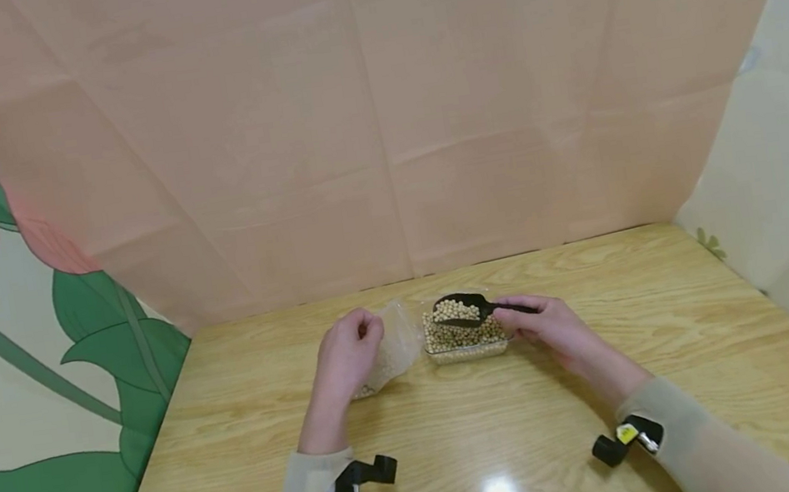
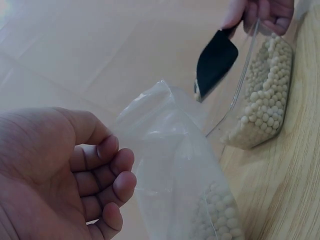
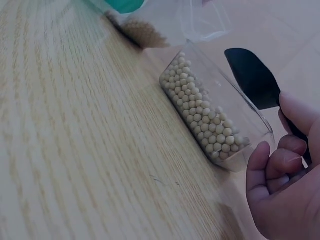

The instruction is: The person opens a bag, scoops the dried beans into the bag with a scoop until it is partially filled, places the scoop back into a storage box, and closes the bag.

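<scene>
My left hand [image 1: 352, 351] pinches the upper edge of a clear plastic bag [image 1: 395, 345] between thumb and forefinger. Pale, round, bean-like balls [image 2: 217, 215] lie in the bottom of that bag, which stands on the table. In my right hand [image 1: 544, 326] is the handle of a black scoop [image 1: 484, 306], heaped with the same balls [image 1: 455, 310]. The scoop is held level over a clear rectangular container [image 1: 468, 353] to the right of the bag. Many more balls [image 3: 200, 110] fill the container's lower part, seen through its wall in the right wrist view.
Everything stands on a wood-grain table [image 1: 422, 444], toward its far side. Behind it hangs a pink-beige cloth [image 1: 378, 130]. Flower-printed sheets [image 1: 7, 401] border the table at left and right. Each forearm wears a strapped-on black camera mount [image 1: 362, 476].
</scene>
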A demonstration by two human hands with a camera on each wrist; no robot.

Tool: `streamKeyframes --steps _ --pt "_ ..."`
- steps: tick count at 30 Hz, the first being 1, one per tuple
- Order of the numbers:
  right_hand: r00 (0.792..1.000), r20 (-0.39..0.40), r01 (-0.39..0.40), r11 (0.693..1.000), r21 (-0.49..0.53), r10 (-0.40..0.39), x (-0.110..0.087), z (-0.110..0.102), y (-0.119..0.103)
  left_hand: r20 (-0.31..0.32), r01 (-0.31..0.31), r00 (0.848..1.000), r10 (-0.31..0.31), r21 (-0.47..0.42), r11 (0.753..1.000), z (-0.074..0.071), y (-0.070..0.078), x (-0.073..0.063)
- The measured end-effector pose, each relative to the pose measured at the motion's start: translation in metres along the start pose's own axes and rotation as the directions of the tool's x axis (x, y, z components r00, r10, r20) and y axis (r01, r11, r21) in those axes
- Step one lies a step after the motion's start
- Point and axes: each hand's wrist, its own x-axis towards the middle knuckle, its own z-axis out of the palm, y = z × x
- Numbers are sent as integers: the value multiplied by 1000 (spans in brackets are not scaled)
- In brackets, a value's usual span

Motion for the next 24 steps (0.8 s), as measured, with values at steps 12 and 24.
streamKeyframes --steps 12,24 --pt "1000 28 0 989 150 -4 -2 -5 -3 -1 1 1000 -1 -1 1000 0 2 -1" --pt "997 52 40 970 242 -54 -3 -9 -9 0 -3 1000 3 1 1000 0 2 1"
